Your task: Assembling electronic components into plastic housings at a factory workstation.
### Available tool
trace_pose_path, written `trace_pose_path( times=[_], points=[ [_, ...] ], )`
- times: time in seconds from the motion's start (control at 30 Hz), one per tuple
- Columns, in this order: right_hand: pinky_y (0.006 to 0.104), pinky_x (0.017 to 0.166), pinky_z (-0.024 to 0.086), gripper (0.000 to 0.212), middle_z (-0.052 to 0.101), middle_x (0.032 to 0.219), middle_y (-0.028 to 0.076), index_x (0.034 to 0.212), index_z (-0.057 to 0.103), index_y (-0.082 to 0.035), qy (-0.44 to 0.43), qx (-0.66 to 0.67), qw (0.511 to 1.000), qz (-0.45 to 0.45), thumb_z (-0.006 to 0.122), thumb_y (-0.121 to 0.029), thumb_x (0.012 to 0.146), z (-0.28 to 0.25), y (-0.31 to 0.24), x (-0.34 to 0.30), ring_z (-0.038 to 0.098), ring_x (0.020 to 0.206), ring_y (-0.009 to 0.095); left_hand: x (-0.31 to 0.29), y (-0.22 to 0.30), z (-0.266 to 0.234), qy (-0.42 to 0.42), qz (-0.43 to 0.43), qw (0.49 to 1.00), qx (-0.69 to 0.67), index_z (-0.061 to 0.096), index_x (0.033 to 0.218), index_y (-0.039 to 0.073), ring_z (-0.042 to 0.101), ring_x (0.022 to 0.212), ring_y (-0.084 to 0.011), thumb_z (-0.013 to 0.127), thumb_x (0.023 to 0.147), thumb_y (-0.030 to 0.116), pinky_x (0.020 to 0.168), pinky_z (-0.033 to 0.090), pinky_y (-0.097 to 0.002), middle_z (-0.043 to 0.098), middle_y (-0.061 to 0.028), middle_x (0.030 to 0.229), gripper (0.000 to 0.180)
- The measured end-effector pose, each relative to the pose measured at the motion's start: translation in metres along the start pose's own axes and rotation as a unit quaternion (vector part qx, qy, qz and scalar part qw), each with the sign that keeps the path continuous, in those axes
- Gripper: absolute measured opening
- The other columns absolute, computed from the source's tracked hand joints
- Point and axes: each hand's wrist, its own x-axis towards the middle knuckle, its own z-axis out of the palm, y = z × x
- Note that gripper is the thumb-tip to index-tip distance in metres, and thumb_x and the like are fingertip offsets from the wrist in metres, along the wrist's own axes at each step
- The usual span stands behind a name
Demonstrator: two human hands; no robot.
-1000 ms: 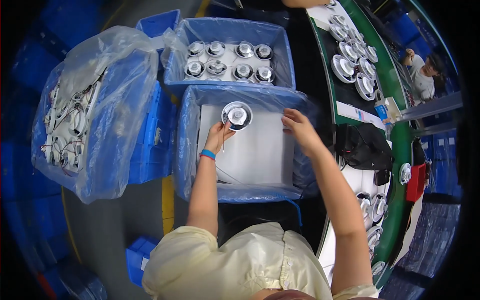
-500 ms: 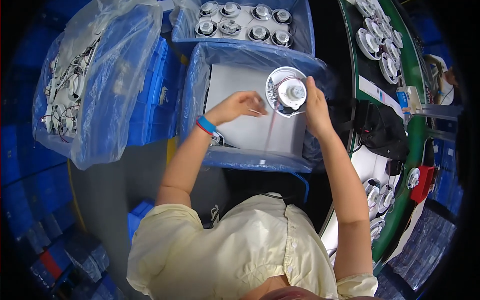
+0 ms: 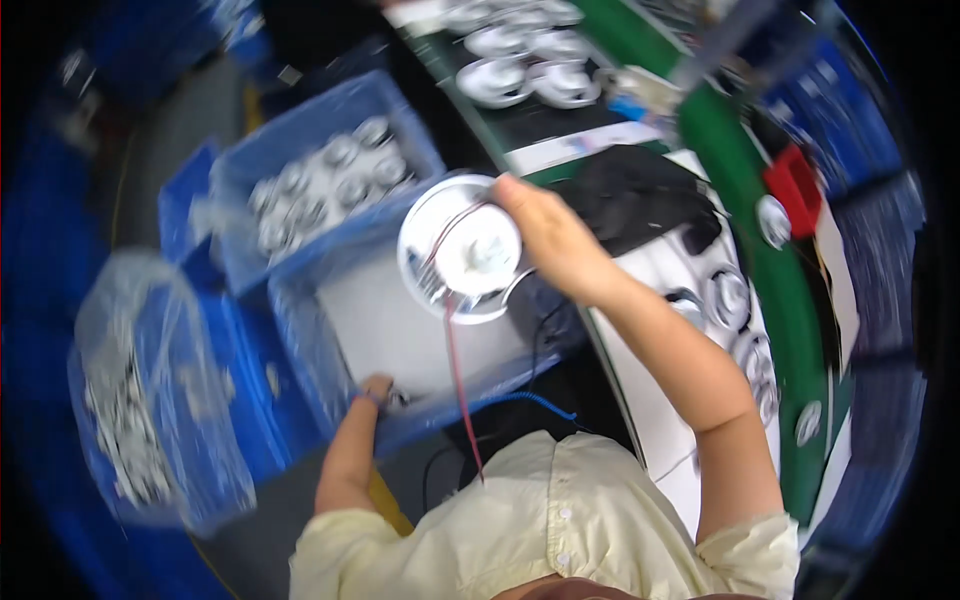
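Observation:
My right hand [image 3: 550, 238] grips the rim of a round white unit [image 3: 478, 258] with a raised centre and exposed wires, held over a blue lined bin [image 3: 300, 340]. A red lead [image 3: 459, 375] hangs from the unit toward my shirt. Down at the near left corner of that bin is my left hand [image 3: 375, 388], its fingers smeared by motion. Close beside it lies a small dark and silvery part [image 3: 399, 397], too blurred to name. A pale flat sheet [image 3: 385, 325] covers the bin's bottom.
Behind stands another blue bin [image 3: 235, 175] holding several similar units. To the left, a plastic bag [image 3: 205, 410] of wired parts sits by blue crates. At right, a green-edged bench [image 3: 775, 370] carries more white units, a black bag [image 3: 640, 200] and a red box [image 3: 795, 190].
The view has swung to the right. My left hand has left the unit's side and gone down into the bin's near left corner. My right hand still holds the unit.

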Motion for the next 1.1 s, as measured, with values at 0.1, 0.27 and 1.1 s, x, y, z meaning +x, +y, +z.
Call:
trace_pose_path(
  times=[0.1,0.27,1.1],
  points=[
    [0.0277,0.087,0.045,0.046,0.063,0.098,0.003,0.107,0.06,0.004,0.022,0.034,0.999,-0.036,0.035,-0.035,0.107,-0.032,-0.019,-0.04,0.053,0.093,0.01,-0.014,-0.002,-0.049,-0.023,-0.069,0.996,-0.051,0.071,0.096,0.008,0.067,0.094,-0.0319,0.071,0.073,0.016,0.086,0.053,-0.0413,0.07,-0.0163,0.1,0.024],
    [0.0264,0.085,0.046,0.05,0.064,0.102,0.003,0.112,0.062,-0.001,0.204,-0.012,0.979,0.015,0.039,-0.045,0.104,-0.106,-0.05,-0.133,0.057,0.095,0.01,-0.054,0.021,-0.177,0.138,-0.127,0.882,-0.432,0.058,0.116,0.002,0.068,0.078,-0.0229,0.068,0.074,0.003,0.06,0.059,-0.0336,0.065,-0.0154,0.093,0.043],
    [0.0511,0.072,0.061,0.052,0.055,0.123,0.021,0.127,0.047,0.006,0.882,0.17,0.44,0.008,0.033,-0.038,0.104,-0.185,0.144,-0.536,0.063,0.104,0.034,-0.135,0.521,-0.346,-0.448,0.401,0.689,-0.405,0.031,0.144,-0.001,0.048,0.124,-0.0179,0.058,0.092,-0.001,0.098,0.043,-0.0286,0.044,-0.0124,0.14,0.059]
  ],
)
